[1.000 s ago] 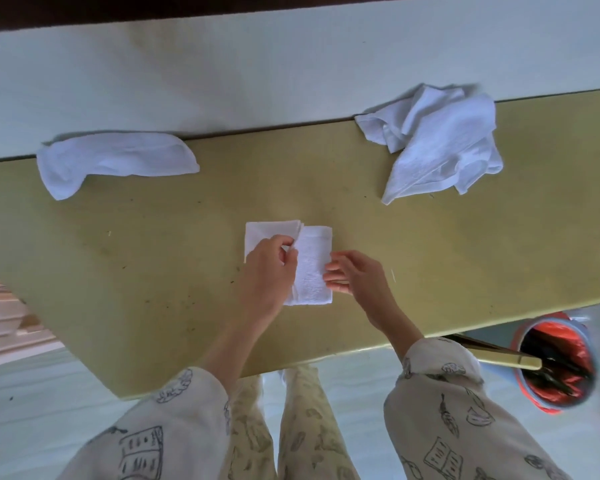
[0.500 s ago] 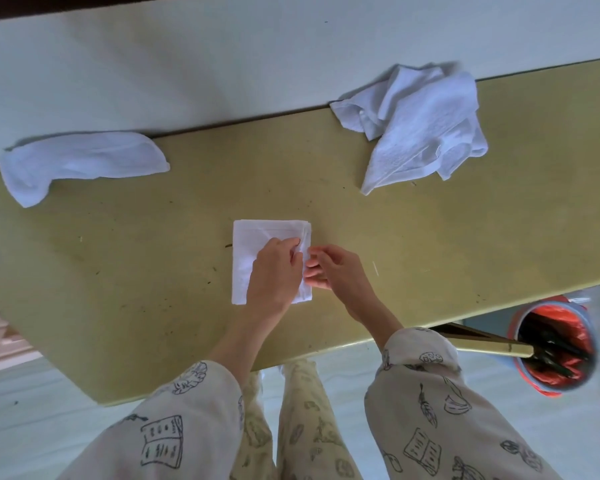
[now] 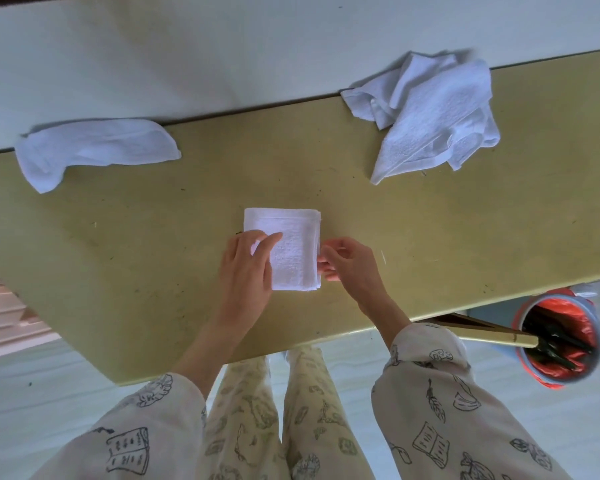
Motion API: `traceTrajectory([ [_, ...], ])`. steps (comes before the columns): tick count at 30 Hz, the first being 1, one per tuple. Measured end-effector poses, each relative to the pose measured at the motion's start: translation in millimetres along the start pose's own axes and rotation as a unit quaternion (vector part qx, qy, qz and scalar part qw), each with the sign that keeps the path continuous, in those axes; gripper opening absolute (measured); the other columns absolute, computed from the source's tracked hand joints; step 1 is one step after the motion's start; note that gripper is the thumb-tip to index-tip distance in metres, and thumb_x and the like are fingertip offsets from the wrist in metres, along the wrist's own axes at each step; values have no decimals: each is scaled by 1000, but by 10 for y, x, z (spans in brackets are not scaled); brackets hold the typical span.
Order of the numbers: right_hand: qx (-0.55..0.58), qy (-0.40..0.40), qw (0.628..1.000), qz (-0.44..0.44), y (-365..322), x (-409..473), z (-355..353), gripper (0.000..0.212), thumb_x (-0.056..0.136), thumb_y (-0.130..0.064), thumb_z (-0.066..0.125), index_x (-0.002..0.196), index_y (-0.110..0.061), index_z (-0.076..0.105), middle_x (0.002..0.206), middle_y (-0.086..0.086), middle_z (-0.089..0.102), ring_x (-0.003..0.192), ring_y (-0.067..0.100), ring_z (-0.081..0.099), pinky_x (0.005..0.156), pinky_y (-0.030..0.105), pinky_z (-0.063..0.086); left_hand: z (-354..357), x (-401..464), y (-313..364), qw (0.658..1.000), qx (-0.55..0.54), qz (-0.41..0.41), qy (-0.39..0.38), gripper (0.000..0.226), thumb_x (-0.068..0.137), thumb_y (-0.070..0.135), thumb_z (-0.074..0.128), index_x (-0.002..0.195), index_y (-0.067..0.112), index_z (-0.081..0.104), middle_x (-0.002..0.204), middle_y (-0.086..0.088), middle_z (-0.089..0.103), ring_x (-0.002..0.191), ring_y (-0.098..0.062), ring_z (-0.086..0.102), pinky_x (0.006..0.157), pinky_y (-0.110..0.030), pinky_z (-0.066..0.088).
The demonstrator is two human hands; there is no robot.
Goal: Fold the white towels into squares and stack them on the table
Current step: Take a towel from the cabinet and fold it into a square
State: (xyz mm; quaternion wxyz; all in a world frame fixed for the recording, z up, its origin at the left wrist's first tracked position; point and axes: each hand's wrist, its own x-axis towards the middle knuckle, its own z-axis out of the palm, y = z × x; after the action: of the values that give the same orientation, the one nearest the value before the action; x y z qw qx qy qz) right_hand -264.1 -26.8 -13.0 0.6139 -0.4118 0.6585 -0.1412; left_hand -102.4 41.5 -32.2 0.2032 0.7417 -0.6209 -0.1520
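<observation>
A white towel folded into a square [image 3: 291, 244] lies on the yellow-green table [image 3: 153, 258], in the middle near the front. My left hand [image 3: 248, 271] rests flat on its left half, fingers straight. My right hand [image 3: 347, 265] touches the towel's right edge, where the folded layers show, with its fingertips. A loosely rolled white towel [image 3: 94, 148] lies at the back left. A crumpled pile of white towels [image 3: 433, 114] sits at the back right by the wall.
A white wall [image 3: 257, 46] runs along the table's far edge. A red-lined bucket [image 3: 556, 337] with a yellow handle in it stands on the floor at the right, below the table's front edge.
The towel's flap has been laid over, so it is now a closed square. My left hand slid from the fold to the left half; my right hand stays at the right edge.
</observation>
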Motion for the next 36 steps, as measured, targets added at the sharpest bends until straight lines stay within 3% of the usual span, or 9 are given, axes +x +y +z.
traceTrajectory([
  [4,-120,26,992,-35,65,-61,62,17,85,-17,65,99,-9,61,84,-1,65,78,15,64,77,29,50,30,-193,-232,993,87,1,-80,39,91,28,39,129,20,44,133,-12,46,120,-28,40,94,-42,39],
  [11,-199,60,977,-42,48,-84,179,20,84,-20,64,102,-10,65,96,1,68,87,16,62,77,26,47,107,-198,-200,988,99,13,-116,45,89,40,37,129,22,45,141,-14,38,123,-32,38,93,-45,41],
  [16,-198,66,978,-20,-1,-82,182,22,86,-17,59,104,-6,66,105,4,68,96,19,62,81,26,45,126,-186,-215,988,107,22,-110,46,88,41,38,130,23,45,142,-13,36,124,-30,35,94,-46,39],
  [25,-223,62,973,-11,-36,-48,185,20,84,-16,56,101,-7,63,102,3,66,92,19,58,76,25,40,82,-151,-241,986,126,39,-100,42,90,33,34,128,23,48,143,-11,40,128,-33,39,97,-47,37],
  [28,-221,59,973,-8,-20,-28,193,20,84,-15,56,101,-8,62,98,2,64,88,17,55,73,25,40,88,-119,-243,990,106,54,-81,38,93,23,33,128,22,45,145,-10,38,134,-29,34,102,-46,32],
  [31,-221,60,973,2,-20,-17,199,18,82,-14,55,100,-9,59,95,2,62,86,19,56,70,26,41,114,-62,-281,990,97,80,-64,46,88,2,45,131,17,41,146,-10,37,137,-25,28,105,-47,30],
  [33,-218,69,974,7,-13,-18,230,18,82,-14,55,100,-9,56,95,4,61,88,22,57,72,30,43,133,-19,-306,987,104,102,-71,46,89,4,46,134,14,38,147,-10,36,138,-24,26,106,-51,31],
  [35,-260,119,957,-48,7,-43,292,21,84,-14,53,104,-7,52,99,7,57,94,28,55,78,37,44,156,2,-330,983,115,121,-82,43,96,18,35,138,12,33,149,-10,33,139,-22,23,106,-53,32],
  [36,-313,160,928,-119,43,-54,330,24,86,-15,52,109,-6,52,105,10,56,98,30,53,81,39,43,172,5,-343,980,121,127,-88,45,97,23,32,140,12,31,150,-9,31,140,-22,21,107,-53,31],
])
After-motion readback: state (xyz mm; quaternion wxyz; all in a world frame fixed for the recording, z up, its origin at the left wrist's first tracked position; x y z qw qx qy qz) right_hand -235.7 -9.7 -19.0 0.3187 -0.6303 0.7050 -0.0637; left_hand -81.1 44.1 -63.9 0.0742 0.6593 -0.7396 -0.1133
